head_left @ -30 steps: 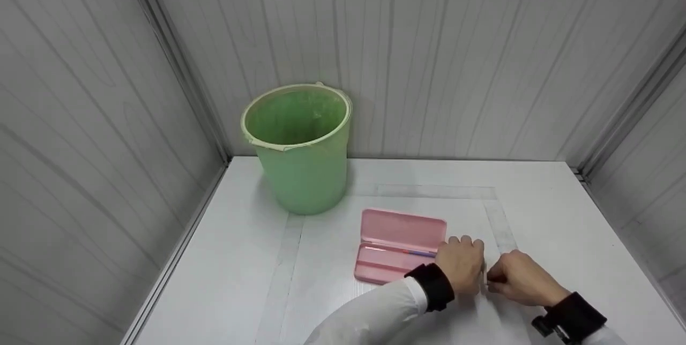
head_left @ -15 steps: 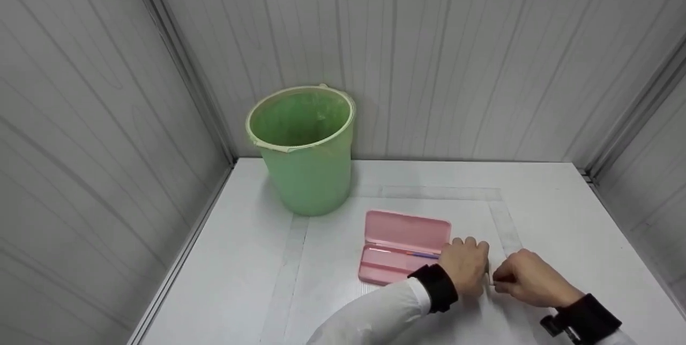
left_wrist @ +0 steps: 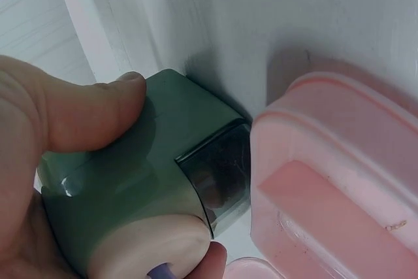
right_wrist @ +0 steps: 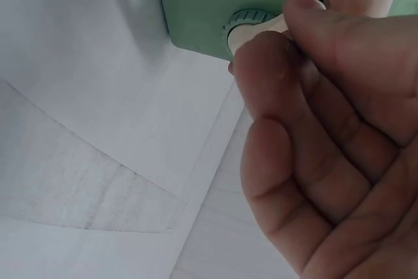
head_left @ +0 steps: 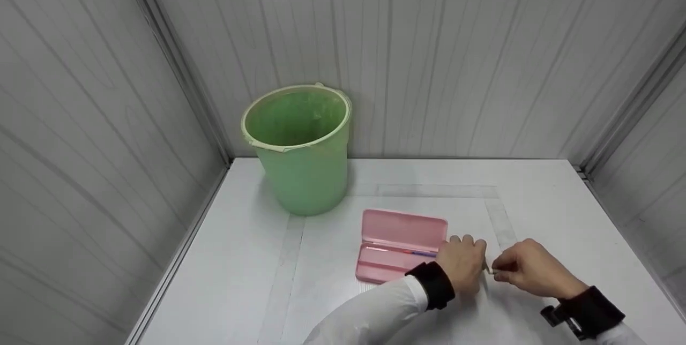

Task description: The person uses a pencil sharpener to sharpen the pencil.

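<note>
A dark green crank pencil sharpener [left_wrist: 137, 129] with a smoky see-through drawer is gripped by my left hand [head_left: 462, 263], thumb across its body. A purple pencil [left_wrist: 161, 271] sits in the hole of its cream round face. In the head view a blue-purple pencil shaft [head_left: 423, 254] with an orange end reaches left from that hand over the open pink pencil case [head_left: 404, 231]. My right hand [head_left: 531, 270] pinches the cream crank handle [right_wrist: 243, 37] between thumb and index finger, its other fingers curled. From above, the left hand hides most of the sharpener.
A tall green bucket [head_left: 308, 179] stands at the back left of the white table [head_left: 546, 200]. Translucent tape strips [head_left: 437, 190] mark lines on the tabletop. Grey panel walls [head_left: 429, 55] enclose the back and both sides.
My right hand has shifted slightly up and to the right, and the crank has turned to another angle. The left hand keeps its grip on the sharpener; the case and bucket stay put.
</note>
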A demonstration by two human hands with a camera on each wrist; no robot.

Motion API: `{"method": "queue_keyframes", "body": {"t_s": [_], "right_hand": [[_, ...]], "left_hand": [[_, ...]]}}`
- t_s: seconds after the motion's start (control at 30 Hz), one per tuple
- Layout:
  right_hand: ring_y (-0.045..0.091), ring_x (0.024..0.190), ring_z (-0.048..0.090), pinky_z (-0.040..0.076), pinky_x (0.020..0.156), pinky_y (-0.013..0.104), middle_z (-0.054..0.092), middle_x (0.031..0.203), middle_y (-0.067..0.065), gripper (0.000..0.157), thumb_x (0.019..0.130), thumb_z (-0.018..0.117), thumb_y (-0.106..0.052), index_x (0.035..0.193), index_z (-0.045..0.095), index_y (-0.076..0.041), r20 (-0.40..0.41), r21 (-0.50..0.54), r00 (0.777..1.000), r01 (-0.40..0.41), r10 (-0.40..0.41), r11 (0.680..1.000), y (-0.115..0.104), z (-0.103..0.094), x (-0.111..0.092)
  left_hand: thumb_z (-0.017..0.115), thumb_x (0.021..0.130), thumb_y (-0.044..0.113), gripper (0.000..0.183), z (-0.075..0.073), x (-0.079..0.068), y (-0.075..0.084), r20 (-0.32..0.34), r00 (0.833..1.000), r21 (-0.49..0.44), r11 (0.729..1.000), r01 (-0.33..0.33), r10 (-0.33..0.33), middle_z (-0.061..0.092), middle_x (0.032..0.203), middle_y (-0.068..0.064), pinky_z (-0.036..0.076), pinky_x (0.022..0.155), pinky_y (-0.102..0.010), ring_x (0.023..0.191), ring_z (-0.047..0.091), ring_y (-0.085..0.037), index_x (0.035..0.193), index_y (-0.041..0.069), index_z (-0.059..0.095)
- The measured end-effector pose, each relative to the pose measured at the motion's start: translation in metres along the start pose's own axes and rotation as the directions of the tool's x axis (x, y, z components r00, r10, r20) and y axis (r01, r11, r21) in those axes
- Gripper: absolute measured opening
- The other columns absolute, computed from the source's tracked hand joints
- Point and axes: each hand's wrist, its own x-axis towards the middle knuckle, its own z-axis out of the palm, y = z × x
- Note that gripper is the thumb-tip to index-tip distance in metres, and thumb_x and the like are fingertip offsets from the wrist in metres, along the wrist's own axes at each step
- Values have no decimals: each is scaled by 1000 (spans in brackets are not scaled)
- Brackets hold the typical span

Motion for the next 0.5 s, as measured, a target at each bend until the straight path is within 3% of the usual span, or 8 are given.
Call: {"method": "queue_keyframes", "body": {"t_s": [0.27, 0.5], "right_hand": [[-11, 70, 59, 49, 59, 18, 81, 78, -10, 14, 81, 95, -4, 87, 87, -14, -1, -4, 1000, -5, 5, 1000, -1, -3, 2], [-12, 66, 60, 48, 58, 14, 79, 75, -12, 18, 81, 93, 0, 87, 85, -14, -53, -46, 999, 11, -14, 999, -2, -8, 6]], "left_hand": [[83, 91, 57, 38, 1, 0, 0, 8, 1000, -9, 1000, -10, 10, 70, 103, 15, 54, 67, -25, 87, 67, -7, 115, 36, 61], [75, 100, 57, 29, 2, 1, -3, -16, 1000, -16, 1000, -23, 23, 70, 102, 14, 54, 65, -25, 85, 67, -8, 114, 35, 62]]}}
